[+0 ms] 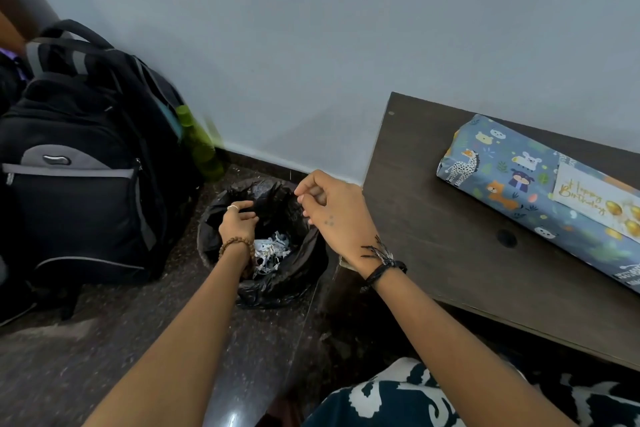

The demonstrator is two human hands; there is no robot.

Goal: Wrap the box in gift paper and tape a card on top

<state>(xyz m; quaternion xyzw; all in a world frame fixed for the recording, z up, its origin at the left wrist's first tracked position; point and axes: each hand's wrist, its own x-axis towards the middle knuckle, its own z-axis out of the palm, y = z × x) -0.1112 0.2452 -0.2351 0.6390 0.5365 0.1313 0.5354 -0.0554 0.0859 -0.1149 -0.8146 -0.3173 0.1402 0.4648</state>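
Observation:
The box [533,198] lies on the dark wooden table [450,253] at the right, wrapped in blue gift paper with cartoon animals. A white "Happy Birthday" card [595,201] sits on its top face. Both hands are away from it, over a small bin lined with a black bag [298,274] on the floor. My left hand [239,222] reaches inside the bin's mouth with loosely curled fingers, just above crumpled paper scraps [273,250]. My right hand [329,208] hovers over the bin's right rim, fingers bent, with nothing visible in it.
A black and grey backpack [79,166] stands on the floor at the left, with a green bottle [201,146] in its side pocket by the wall. The table's left edge is close to my right wrist. My patterned clothing shows at the bottom right.

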